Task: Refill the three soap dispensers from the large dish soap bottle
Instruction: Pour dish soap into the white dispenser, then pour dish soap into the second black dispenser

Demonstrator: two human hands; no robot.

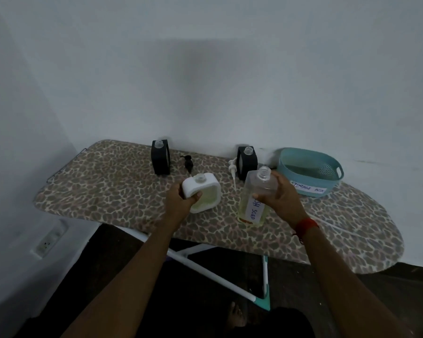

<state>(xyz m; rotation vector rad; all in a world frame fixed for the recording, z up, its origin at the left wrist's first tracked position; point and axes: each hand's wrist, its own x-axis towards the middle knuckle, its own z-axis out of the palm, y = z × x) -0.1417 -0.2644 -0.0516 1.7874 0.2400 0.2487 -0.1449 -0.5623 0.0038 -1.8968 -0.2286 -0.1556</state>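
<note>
1. Looks like a simple room in a home, at a corner of plain white walls (230, 69).
2. Serving as tabletop: a folding ironing board (122, 189) with a leopard-print cover, on white crossed legs (215, 277).
3. At its back right, a teal plastic basket (287, 170) hand-labelled "STORAGE BOX".
4. Low on the left wall, a household wall socket (45, 243).
5. Below, a dark floor (401, 301) and a bare foot (236, 315).
</note>
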